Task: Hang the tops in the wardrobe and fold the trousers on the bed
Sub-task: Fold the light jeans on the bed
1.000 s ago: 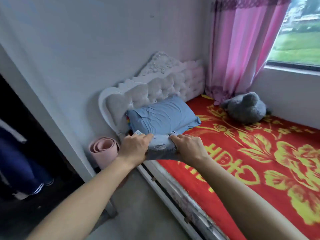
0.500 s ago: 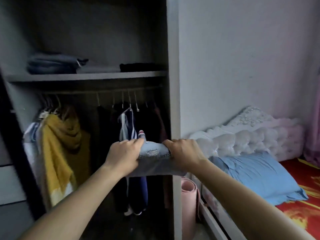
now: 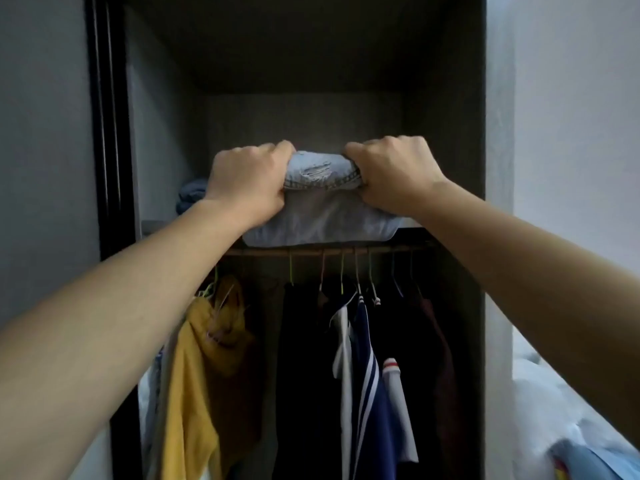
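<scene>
A folded pair of pale blue ripped jeans (image 3: 320, 206) is held at the front edge of the wardrobe's upper shelf (image 3: 156, 226). My left hand (image 3: 247, 183) grips its left side and my right hand (image 3: 393, 174) grips its right side. Whether the jeans rest on the shelf or hover at its edge I cannot tell. Below the shelf, tops hang from a rail (image 3: 398, 250): a mustard yellow hoodie (image 3: 207, 368), dark garments (image 3: 304, 375) and a navy top with white stripes (image 3: 367, 382).
Another folded blue garment (image 3: 190, 199) lies on the shelf at the left, behind my left wrist. The wardrobe's grey side panel (image 3: 498, 168) stands to the right, with a white wall beyond. A corner of the blue pillow (image 3: 595, 460) shows at the bottom right.
I have turned from the bed to the wardrobe and raised the folded jeans from chest height up to the upper shelf. Both hands kept their grip throughout.
</scene>
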Demonstrator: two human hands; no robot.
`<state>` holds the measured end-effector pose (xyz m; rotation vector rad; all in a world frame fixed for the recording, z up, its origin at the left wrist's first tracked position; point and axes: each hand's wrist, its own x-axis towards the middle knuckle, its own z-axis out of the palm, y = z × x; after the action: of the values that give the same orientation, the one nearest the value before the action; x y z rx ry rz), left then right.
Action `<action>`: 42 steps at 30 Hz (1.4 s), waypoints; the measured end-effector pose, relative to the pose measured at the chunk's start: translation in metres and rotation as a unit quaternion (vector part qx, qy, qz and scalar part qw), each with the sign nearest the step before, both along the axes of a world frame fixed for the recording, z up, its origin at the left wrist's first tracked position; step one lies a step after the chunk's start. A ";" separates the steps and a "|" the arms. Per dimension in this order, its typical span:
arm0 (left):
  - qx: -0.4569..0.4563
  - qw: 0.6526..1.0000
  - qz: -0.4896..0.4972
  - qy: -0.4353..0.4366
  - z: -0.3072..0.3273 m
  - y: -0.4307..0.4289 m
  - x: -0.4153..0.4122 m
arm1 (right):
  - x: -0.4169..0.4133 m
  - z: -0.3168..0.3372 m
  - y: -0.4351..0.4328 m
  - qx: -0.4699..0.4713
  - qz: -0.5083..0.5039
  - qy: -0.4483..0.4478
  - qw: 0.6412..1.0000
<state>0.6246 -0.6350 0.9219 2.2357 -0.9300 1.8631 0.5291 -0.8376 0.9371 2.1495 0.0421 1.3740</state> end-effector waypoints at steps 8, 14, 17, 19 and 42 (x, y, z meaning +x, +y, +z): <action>-0.010 0.997 0.023 -0.067 0.073 -0.080 0.091 | 0.091 0.069 -0.080 -0.045 -0.002 -0.079 0.996; -0.011 0.995 0.025 -0.097 0.102 -0.118 0.173 | 0.175 0.096 -0.119 -0.047 0.006 -0.098 0.994; -0.011 0.995 0.034 -0.098 0.112 -0.132 0.219 | 0.218 0.106 -0.133 -0.047 0.003 -0.092 0.995; -0.015 0.995 0.027 -0.097 0.121 -0.141 0.251 | 0.246 0.116 -0.140 -0.054 -0.007 -0.090 0.994; 0.232 0.903 -0.014 0.360 0.132 -0.186 0.470 | 0.465 0.108 -0.165 0.120 -0.064 0.296 0.945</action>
<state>1.0949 -0.8207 1.0536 2.8051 -1.3019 0.6835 0.9940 -1.0022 1.0453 2.6489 -0.0341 0.6457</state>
